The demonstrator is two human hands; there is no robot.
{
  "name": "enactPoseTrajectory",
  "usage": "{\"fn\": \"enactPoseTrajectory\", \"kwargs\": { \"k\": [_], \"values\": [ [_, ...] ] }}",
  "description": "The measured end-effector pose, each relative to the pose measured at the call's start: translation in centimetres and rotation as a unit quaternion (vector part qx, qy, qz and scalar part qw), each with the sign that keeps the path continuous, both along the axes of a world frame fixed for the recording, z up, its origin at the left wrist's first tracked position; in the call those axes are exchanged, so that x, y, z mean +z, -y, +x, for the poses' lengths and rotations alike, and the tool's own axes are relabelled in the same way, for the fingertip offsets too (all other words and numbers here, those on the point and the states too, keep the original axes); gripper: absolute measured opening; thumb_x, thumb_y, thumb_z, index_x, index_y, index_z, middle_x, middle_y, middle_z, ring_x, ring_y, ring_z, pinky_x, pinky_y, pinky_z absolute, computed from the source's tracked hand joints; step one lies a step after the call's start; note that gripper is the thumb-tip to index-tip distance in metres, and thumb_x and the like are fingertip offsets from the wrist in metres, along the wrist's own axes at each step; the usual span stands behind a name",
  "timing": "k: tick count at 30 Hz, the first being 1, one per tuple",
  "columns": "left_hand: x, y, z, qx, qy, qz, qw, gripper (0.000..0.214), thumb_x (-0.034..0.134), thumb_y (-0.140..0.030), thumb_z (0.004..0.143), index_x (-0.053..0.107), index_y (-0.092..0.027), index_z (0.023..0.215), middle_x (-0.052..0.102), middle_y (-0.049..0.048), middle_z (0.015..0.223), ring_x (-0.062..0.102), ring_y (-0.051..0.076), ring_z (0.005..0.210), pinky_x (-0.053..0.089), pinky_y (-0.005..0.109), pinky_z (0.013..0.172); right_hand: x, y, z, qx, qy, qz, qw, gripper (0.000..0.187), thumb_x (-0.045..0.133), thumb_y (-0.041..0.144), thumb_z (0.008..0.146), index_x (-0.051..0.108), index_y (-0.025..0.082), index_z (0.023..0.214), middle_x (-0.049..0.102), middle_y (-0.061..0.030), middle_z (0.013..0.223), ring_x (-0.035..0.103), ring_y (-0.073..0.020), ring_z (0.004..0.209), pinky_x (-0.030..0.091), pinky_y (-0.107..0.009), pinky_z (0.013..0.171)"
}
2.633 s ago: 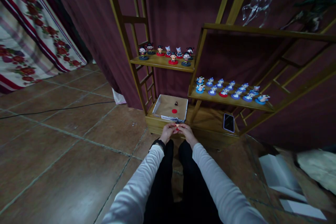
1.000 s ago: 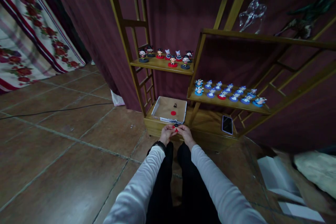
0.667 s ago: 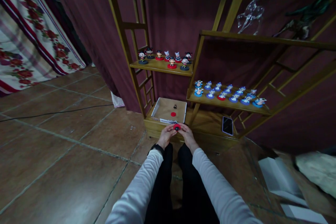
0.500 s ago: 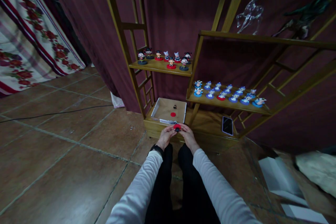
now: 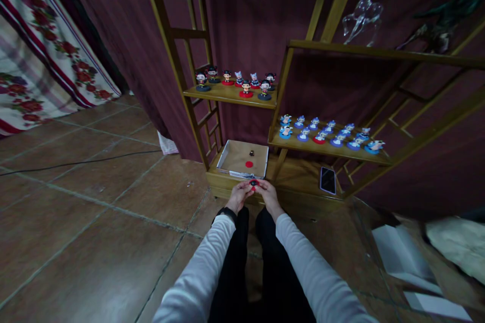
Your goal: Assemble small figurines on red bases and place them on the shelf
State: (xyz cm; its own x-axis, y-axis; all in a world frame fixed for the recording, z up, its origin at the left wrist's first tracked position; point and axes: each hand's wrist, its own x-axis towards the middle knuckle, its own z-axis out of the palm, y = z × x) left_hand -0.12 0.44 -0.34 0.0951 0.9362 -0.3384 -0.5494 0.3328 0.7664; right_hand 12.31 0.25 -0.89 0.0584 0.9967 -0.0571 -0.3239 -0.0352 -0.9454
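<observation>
Between the left hand (image 5: 238, 195) and the right hand (image 5: 269, 195), I see the small red-and-black figurine (image 5: 253, 183), pinched by both, neither hand nearer (its long axis I can't make out from here); it's held just short of the shallow box (image 5: 233, 159).

You can read no words, brands, numbers or signs here. The front wall of the shallow box (image 5: 238, 174) ahead of you bears small dark marks, too tiny and blurred for you to make out as letters. The phone (image 5: 328, 180) to the right shows you a dark screen, nothing legible.
</observation>
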Motion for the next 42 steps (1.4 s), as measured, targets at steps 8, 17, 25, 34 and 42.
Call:
{"fn": "enactPoseTrajectory", "kwargs": {
  "k": [8,17,25,34,42],
  "values": [
    [-0.31,-0.17,0.04,-0.007,0.013,-0.008,1.000,0.027,0.069,-0.010,0.069,0.064,-0.014,0.095,0.067,0.0061,0.083,0.063,0.010,0.070,0.052,0.025,0.073,-0.11,-0.08,0.15,0.017,-0.027,-0.025,0.999,0.040,0.074,0.034,0.055,0.065,0.020,0.092,0.069,-0.0055,0.092,0.063,-0.0201,0.083,0.050,-0.033,0.075],
    [-0.43,-0.36,0.22,-0.005,-0.010,-0.020,1.000,0.025,0.071,-0.008,0.065,0.064,-0.013,0.089,0.065,0.0047,0.074,0.062,0.010,0.064,0.052,0.024,0.069,-0.02,-0.05,0.16,0.023,-0.020,-0.032,0.999,0.041,0.075,0.034,0.054,0.066,0.020,0.092,0.070,-0.0047,0.089,0.063,-0.0199,0.082,0.049,-0.033,0.075],
    [-0.43,-0.31,0.33,-0.005,-0.003,-0.012,1.000,0.026,0.070,-0.008,0.066,0.064,-0.013,0.090,0.066,0.0062,0.082,0.063,0.010,0.068,0.052,0.025,0.071,-0.38,-0.31,0.34,0.035,-0.050,-0.048,0.997,0.039,0.076,0.033,0.053,0.067,0.019,0.088,0.070,-0.0049,0.090,0.064,-0.0190,0.081,0.049,-0.032,0.075],
    [-0.71,-0.47,0.55,0.007,-0.021,-0.012,1.000,0.026,0.073,-0.007,0.062,0.063,-0.012,0.086,0.066,0.0057,0.077,0.062,0.010,0.064,0.051,0.023,0.066,-0.63,-0.29,0.17,0.026,-0.031,-0.043,0.998,0.038,0.076,0.034,0.053,0.065,0.019,0.086,0.069,-0.0043,0.085,0.063,-0.0185,0.077,0.050,-0.032,0.072],
    [-0.72,-0.48,0.65,0.021,-0.014,0.011,1.000,0.029,0.073,-0.010,0.061,0.061,-0.012,0.088,0.067,0.0064,0.078,0.063,0.011,0.066,0.050,0.023,0.066,-0.62,-0.31,0.27,0.024,-0.029,-0.028,0.999,0.041,0.073,0.031,0.056,0.061,0.022,0.093,0.067,-0.0036,0.091,0.062,-0.0174,0.081,0.049,-0.033,0.075]
  ]
}}
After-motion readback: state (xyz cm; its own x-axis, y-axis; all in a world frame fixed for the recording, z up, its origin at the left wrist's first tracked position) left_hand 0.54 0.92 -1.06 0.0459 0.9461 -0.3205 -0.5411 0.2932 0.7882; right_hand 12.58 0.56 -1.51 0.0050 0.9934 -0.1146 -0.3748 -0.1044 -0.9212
